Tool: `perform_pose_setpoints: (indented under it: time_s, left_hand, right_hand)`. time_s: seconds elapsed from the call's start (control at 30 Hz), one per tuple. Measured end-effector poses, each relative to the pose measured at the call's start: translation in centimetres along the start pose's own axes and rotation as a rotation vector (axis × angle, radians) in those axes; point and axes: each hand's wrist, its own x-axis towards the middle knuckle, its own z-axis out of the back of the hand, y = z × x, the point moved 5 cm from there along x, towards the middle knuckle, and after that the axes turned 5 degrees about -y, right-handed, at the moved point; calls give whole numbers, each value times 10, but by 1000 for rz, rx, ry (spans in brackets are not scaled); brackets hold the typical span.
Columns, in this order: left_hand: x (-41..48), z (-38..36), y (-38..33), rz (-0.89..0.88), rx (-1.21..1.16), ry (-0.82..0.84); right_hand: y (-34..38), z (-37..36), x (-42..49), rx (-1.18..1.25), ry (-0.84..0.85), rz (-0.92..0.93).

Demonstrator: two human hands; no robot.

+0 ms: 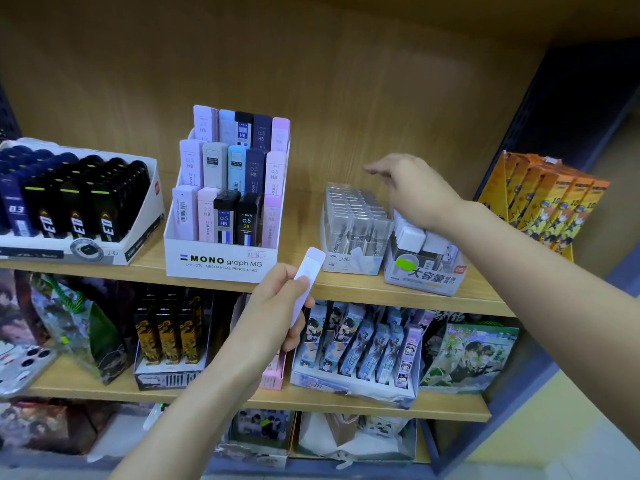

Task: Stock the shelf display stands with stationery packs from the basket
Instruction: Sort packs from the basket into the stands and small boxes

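Pinching one lilac pack (pixel 310 268), left hand (pixel 273 306) fingers; right hand (pixel 415 188) fingers loosely spread over two trays (pixel 346 263).

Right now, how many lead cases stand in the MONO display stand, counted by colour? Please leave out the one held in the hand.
MONO display stand, by colour:
lilac or pink cases: 7
black cases: 3
light blue cases: 2
navy cases: 2
grey case: 1
Total: 15
Not counted: the lilac case in the left hand.
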Motion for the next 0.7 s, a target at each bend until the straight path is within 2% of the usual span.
perform_pose_setpoints:
  time_s: [0.07, 0.13, 0.27, 0.37, 0.53, 0.63, 0.7]
  left_hand:
    - [-3, -1, -5, -76, 28, 13]
    - [-6, -1, -12, -163, 28, 15]
    - [-12, 5, -17, -274, 88, -7]
    - [-20, 9, -21, -305, 125, -23]
    - [-30, 28, -23, -279, 125, -63]
    - [-35, 44, -29, -354, 169, -73]
    - [-39, 54, -33, -422, 217, -108]
  right_hand:
    - [16, 17, -11, 142, -131, -8]
    - [35, 26, -27, 319, -152, -46]
    - [75, 23, -63, 721, 107, -181]
    - [97, 18, -81, 848, 262, -180]
    - [117, 15, -95, 1015, 322, -216]
    - [122, 11, -103, 1039, 317, -297]
    - [127, 6, -108, 1176, 329, -402]
